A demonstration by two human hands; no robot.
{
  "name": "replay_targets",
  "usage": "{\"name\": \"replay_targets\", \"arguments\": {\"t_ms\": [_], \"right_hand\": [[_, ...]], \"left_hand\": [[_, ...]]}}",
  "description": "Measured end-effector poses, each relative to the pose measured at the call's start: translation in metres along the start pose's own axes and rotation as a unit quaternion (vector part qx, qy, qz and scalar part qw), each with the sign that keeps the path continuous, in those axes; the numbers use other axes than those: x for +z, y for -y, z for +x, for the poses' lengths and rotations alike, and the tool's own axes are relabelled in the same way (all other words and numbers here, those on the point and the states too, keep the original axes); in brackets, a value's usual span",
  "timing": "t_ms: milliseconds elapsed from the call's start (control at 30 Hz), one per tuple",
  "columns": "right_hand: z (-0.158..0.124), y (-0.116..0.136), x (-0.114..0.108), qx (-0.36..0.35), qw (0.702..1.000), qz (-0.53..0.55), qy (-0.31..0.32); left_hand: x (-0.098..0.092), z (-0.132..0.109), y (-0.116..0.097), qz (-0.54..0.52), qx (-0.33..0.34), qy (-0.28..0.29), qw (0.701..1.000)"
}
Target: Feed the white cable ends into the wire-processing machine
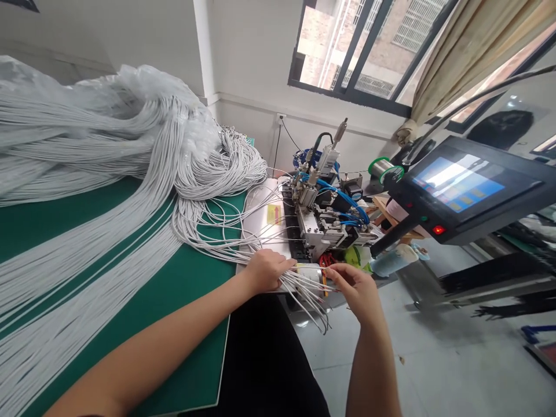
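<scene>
Clear plastic (145, 78) around grey cables (167, 145); left hand (266, 270) gripping some.

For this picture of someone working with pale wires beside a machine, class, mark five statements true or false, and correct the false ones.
1. The left hand is on a bundle of wires. True.
2. The right hand is pressing the screen. False: the right hand is at the ends of the wires, apart from the screen.
3. The tabletop on the left is green. True.
4. The screen is switched off and dark. False: it is lit, showing mostly blue.
5. A spool with a green rim is beside the screen. True.
</scene>
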State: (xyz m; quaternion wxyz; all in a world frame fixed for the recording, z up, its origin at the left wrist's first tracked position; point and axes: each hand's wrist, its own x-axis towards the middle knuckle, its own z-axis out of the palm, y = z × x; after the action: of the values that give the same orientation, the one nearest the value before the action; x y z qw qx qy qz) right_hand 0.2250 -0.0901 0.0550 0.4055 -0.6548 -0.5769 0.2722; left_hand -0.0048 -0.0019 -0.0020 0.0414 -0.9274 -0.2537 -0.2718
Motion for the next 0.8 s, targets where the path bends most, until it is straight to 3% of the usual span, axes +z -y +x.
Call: {"name": "replay_targets", "arguments": {"t_ms": [200, 400, 667, 800], "right_hand": [[0.014, -0.012, 0.003, -0.003, 0.995, 0.096, -0.028], [0.034, -0.029, 0.019, 0.015, 0.968, 0.245, -0.06], [0.054, -0.034, 0.039, 0.0, 0.95, 0.311, -0.012], [0.059, -0.043, 0.036, -0.013, 0.985, 0.171, -0.017]], "left_hand": [[-0.007, 0.002, 0.0, 0.003, 0.031, -0.043, 0.999], [-0.008, 0.002, 0.0, 0.018, 0.041, -0.117, 0.992], [-0.001, 0.006, 0.004, 0.019, 0.007, -0.021, 1.0], [-0.007, 0.009, 0.001, 0.024, -0.016, 0.007, 1.0]]}}
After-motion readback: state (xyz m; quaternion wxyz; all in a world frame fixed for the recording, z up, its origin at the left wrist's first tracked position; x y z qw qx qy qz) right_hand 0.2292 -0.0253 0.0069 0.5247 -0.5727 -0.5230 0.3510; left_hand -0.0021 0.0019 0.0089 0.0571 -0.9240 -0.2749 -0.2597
